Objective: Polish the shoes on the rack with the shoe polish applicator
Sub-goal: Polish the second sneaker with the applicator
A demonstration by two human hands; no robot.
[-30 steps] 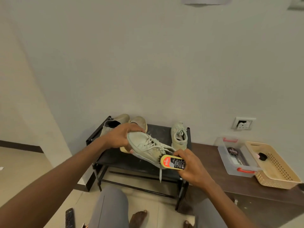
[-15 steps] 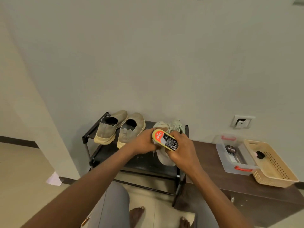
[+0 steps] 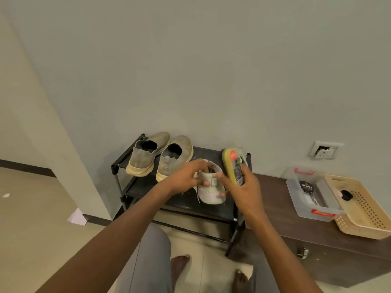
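Observation:
A pale green laced sneaker (image 3: pixel 211 187) stands heel toward me on the top shelf of the black shoe rack (image 3: pixel 179 205). My left hand (image 3: pixel 186 176) holds its heel collar from the left. My right hand (image 3: pixel 243 187) grips the yellow shoe polish applicator (image 3: pixel 231 166) upright, and its thumb touches the sneaker's heel. The second green sneaker is mostly hidden behind the applicator. A pair of tan slip-on shoes (image 3: pixel 160 157) sits at the rack's left end.
A dark wooden cabinet (image 3: pixel 317 240) stands right of the rack. On it are a clear plastic box (image 3: pixel 313 206) holding a round polish tin (image 3: pixel 306 186), and a beige perforated basket (image 3: pixel 364 212). A wall socket (image 3: pixel 323 150) is above. My bare feet are below on the tiled floor.
The sneaker went from being held tilted above the rack to standing on the top shelf, heel toward me. The applicator rose upright to the sneaker's right. The view shifted downward.

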